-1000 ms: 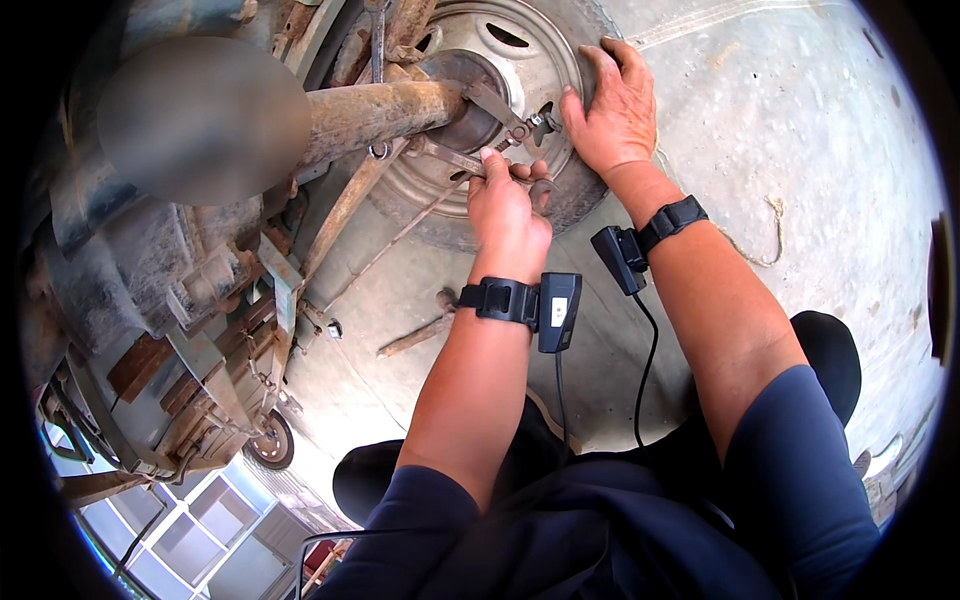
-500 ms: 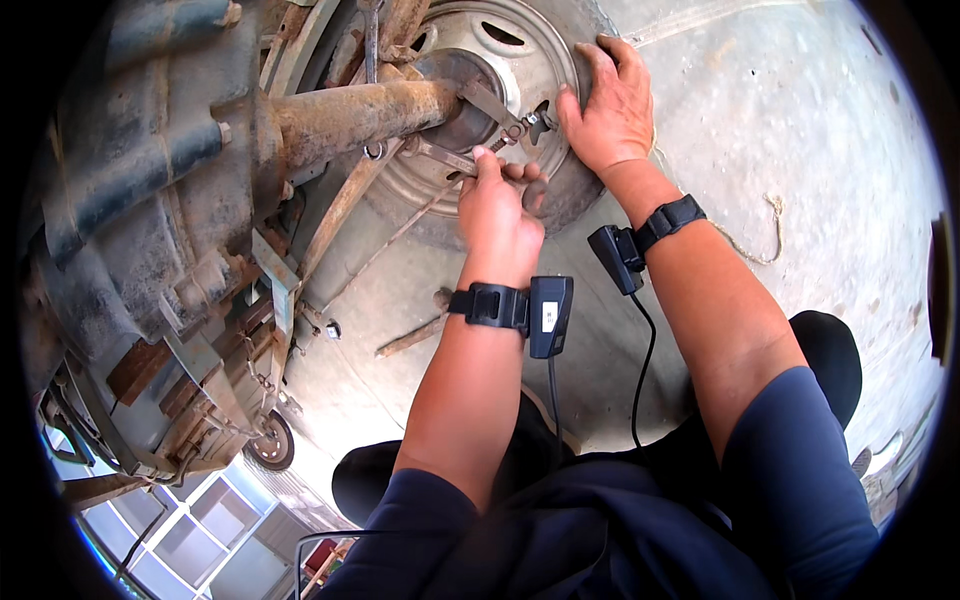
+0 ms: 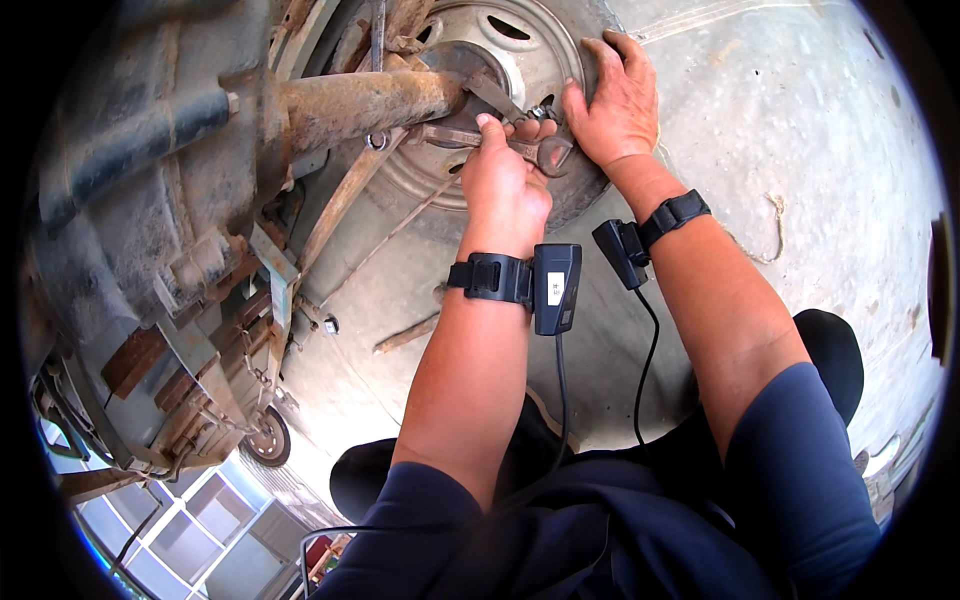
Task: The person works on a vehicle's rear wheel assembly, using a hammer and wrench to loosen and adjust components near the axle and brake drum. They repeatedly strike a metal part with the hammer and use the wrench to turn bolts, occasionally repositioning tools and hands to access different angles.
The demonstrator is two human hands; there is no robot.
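Note:
My left hand (image 3: 503, 185) is closed around a rusty open-end wrench (image 3: 553, 157). The wrench's jaw sticks out to the right of my fingers, and its shank runs left past my thumb. Just beyond the hand, a flat metal lever (image 3: 490, 95) and a small bolt with a nut (image 3: 540, 110) sit in front of the wheel rim (image 3: 548, 62); my fingers partly cover the lever's end. My right hand (image 3: 620, 110) rests on the tyre's right edge with its fingers spread, holding nothing.
A rusty axle tube (image 3: 370, 105) joins the wheel to a big greasy housing (image 3: 150, 130) on the left. Rusty frame bars (image 3: 345, 195) slant below it. A wooden stick (image 3: 405, 335) and a rope (image 3: 778, 225) lie on the concrete floor. A cable hangs from each wrist device.
My left hand's fingers have curled in, and the wrench's jaw now shows right of them, near the bolt. My right hand stays on the tyre. The whole view has shifted slightly.

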